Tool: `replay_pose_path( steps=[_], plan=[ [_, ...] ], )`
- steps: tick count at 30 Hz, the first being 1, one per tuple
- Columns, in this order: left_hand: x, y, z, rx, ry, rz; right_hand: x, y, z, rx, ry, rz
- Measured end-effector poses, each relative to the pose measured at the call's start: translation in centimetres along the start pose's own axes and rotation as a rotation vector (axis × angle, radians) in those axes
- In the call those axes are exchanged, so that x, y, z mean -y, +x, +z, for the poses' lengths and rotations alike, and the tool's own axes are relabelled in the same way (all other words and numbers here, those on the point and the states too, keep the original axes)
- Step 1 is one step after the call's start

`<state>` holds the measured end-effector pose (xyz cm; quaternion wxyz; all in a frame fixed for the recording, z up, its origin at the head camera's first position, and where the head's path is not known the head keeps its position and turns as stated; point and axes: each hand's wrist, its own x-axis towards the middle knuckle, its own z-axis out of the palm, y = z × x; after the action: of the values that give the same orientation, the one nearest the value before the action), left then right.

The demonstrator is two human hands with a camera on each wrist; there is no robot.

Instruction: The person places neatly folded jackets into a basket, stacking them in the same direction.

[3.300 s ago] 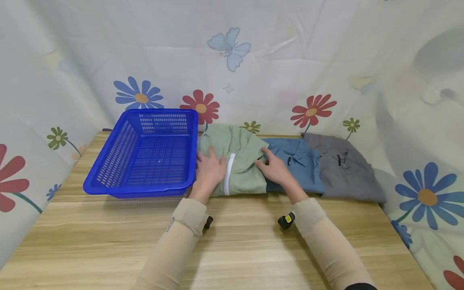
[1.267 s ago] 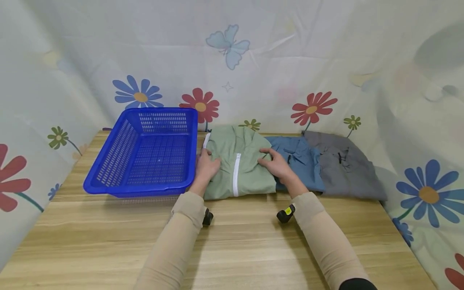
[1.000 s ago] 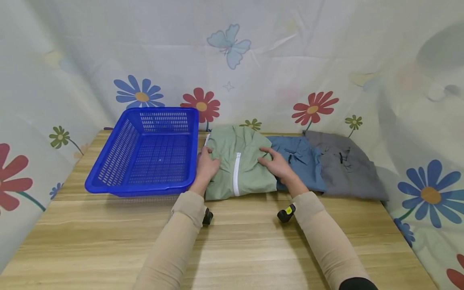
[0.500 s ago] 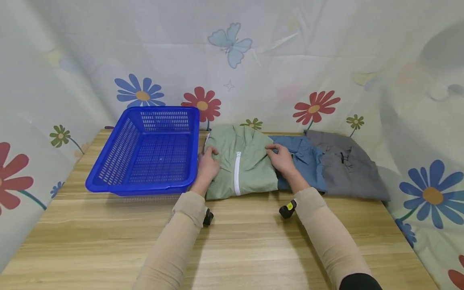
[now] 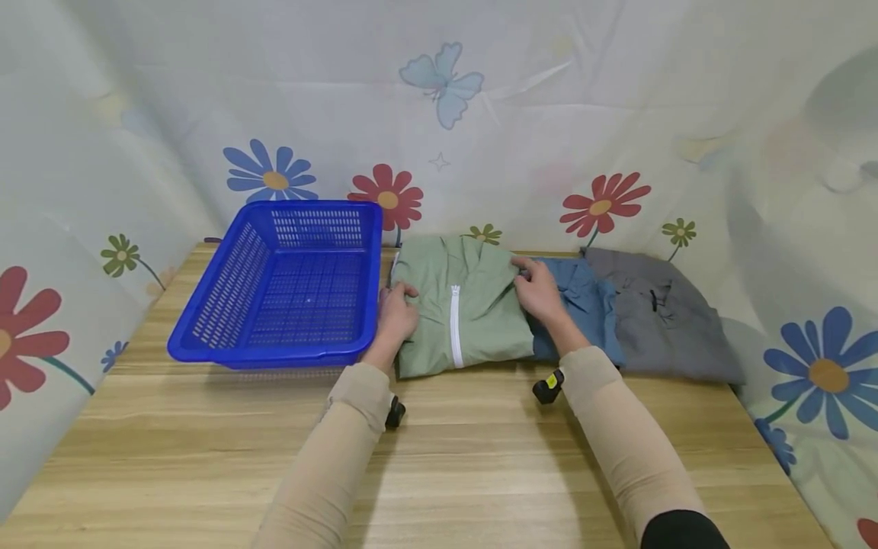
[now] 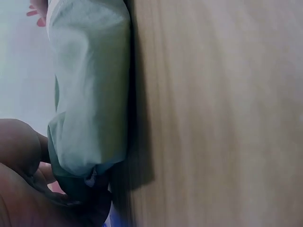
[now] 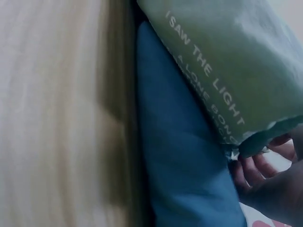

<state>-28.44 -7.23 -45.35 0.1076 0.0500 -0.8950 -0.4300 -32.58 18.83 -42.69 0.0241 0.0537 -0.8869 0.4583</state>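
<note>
A light green folded jacket with a white zipper lies on the table, its right side overlapping a folded blue garment. My left hand grips its left edge, thumb on top; the left wrist view shows fingers around the folded end. At the upper right edge, my right hand holds the jacket. In the right wrist view, that hand's fingers curl in beneath the green cloth, which bears white lettering. Part of the blue garment is hidden under the jacket and the right hand.
An empty blue plastic basket stands just left of the jacket, close to my left hand. A folded grey garment lies at the right, touching the blue one. The wooden table backs onto a flower-printed cloth.
The green jacket has shifted slightly right and lies flatter than at first. My left hand has settled at its left edge; my right hand has moved farther up its right edge.
</note>
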Motion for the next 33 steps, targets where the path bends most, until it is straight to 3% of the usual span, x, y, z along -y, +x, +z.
replay_pose_path(
  steps=[5,7,15,19,25,33],
  plan=[
    [0.0,0.3,0.1,0.043,-0.009,-0.078,-0.7,-0.2,0.2,0.002,0.056,0.165],
    [0.0,0.4,0.1,0.065,-0.01,-0.105,-1.0,-0.4,0.2,0.027,0.057,0.194],
    [0.1,0.1,0.1,0.141,-0.043,-0.114,-1.6,-0.7,0.2,0.162,0.126,0.067],
    [0.0,-0.1,-0.1,0.13,-0.053,-0.092,-1.8,-0.9,0.1,0.204,0.166,0.082],
    [0.0,-0.3,-0.1,0.132,-0.088,-0.088,-1.9,-1.3,-0.4,0.238,0.139,0.11],
    [0.2,-0.5,-0.2,0.176,-0.103,-0.088,-2.0,-1.6,-0.7,0.258,0.201,0.101]
  ],
)
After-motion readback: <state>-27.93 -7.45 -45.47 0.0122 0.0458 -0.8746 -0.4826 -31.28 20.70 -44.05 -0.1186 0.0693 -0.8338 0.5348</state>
